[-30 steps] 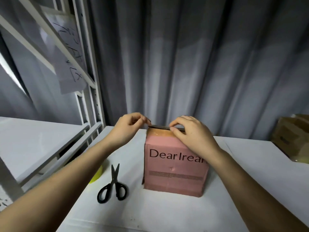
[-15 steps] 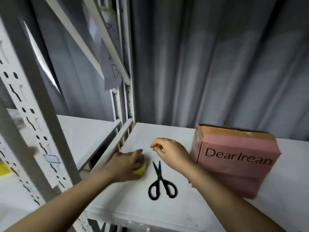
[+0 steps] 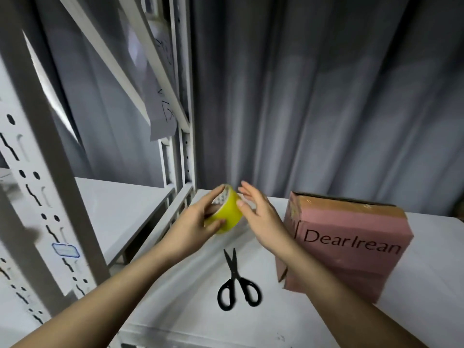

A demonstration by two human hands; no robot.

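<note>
1. Scissors [image 3: 236, 285] lie shut on the worktop [image 3: 251, 325], nearest its front edge, with bare room around them.
2. The left hand [image 3: 192, 226] curls round the tape [image 3: 227, 216], held above the worktop toward its back left corner.
3. The right hand [image 3: 262, 216] is spread, fingers straight, thumb touching the tape.
4. The box [image 3: 351, 237] stands right of the hands, near the back edge.

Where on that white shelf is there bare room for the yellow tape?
The yellow tape would fit left of the scissors or right of the pink box, on bare shelf. Crowded between scissors and box, where the right forearm crosses.
</note>
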